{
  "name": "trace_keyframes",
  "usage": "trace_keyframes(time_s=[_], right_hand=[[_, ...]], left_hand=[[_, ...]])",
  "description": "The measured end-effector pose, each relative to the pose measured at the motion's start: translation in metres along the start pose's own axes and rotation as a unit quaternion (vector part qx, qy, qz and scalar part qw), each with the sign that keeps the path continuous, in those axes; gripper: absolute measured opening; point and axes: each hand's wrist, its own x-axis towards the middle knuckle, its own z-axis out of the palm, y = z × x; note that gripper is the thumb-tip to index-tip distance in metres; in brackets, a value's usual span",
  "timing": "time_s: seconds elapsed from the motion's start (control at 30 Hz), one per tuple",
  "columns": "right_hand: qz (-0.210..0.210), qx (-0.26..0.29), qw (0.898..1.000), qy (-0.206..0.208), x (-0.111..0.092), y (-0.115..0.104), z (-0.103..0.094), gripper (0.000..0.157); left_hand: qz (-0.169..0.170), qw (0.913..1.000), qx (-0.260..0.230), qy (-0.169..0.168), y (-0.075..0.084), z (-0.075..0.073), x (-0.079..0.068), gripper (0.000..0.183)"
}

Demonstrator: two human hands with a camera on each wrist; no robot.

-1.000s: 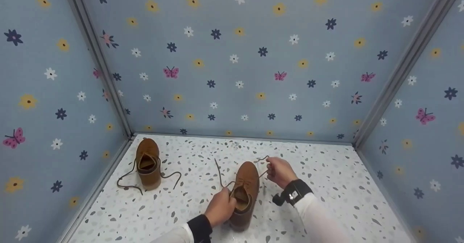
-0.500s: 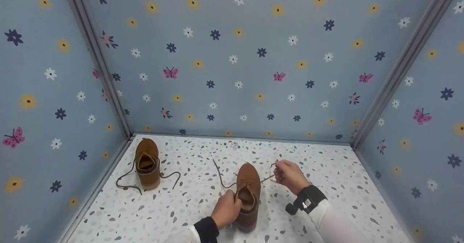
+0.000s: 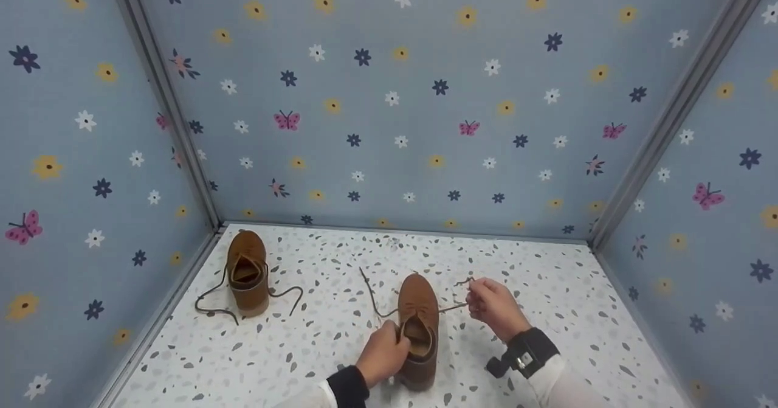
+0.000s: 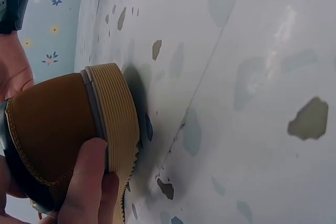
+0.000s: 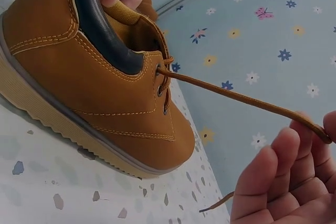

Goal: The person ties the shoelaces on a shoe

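A brown lace-up shoe (image 3: pixel 418 295) with a tan ridged sole (image 4: pixel 116 114) stands on the floor, toe pointing away from me. My left hand (image 3: pixel 383 352) grips the left side of its collar, thumb over the edge and fingers against the outer side. To the right of the shoe, my right hand (image 3: pixel 497 306) pinches the right-hand brown shoelace (image 5: pixel 231 94). The lace runs nearly straight from the top eyelet to my fingertips, and its loose end (image 5: pixel 218 203) hangs past the hand. The left-hand lace (image 3: pixel 371 292) lies loose on the floor.
A matching shoe (image 3: pixel 250 295) stands at the back left, its laces (image 3: pixel 213 312) spread untied on both sides. The speckled white floor (image 3: pixel 328 359) is enclosed by blue flowered panels (image 3: pixel 389 122) with grey metal corner posts (image 3: pixel 164 92).
My right hand has moved right and slightly toward me, pulling the lace out sideways from the shoe. My left hand and the shoe have shifted a little to the right.
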Motion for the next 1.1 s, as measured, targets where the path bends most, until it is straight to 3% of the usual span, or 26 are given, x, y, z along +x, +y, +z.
trace_keyframes(time_s=[0.63,0.77,0.97,1.1], right_hand=[[-0.008,0.001,1.000,0.005,-0.014,0.006,-0.004,0.026],[-0.004,0.002,1.000,0.007,-0.016,0.008,-0.006,0.026],[0.007,-0.002,1.000,0.007,-0.016,0.010,-0.006,0.024],[0.011,-0.005,1.000,0.004,-0.017,0.012,-0.005,0.024]], left_hand=[[0.013,0.9989,-0.006,-0.044,-0.001,-0.006,-0.005,0.021],[-0.003,0.9987,-0.016,-0.048,-0.004,-0.012,0.000,0.035],[-0.043,0.9986,-0.025,-0.018,-0.010,-0.021,0.015,0.070],[-0.073,0.9959,-0.044,-0.031,-0.011,-0.026,0.024,0.082]])
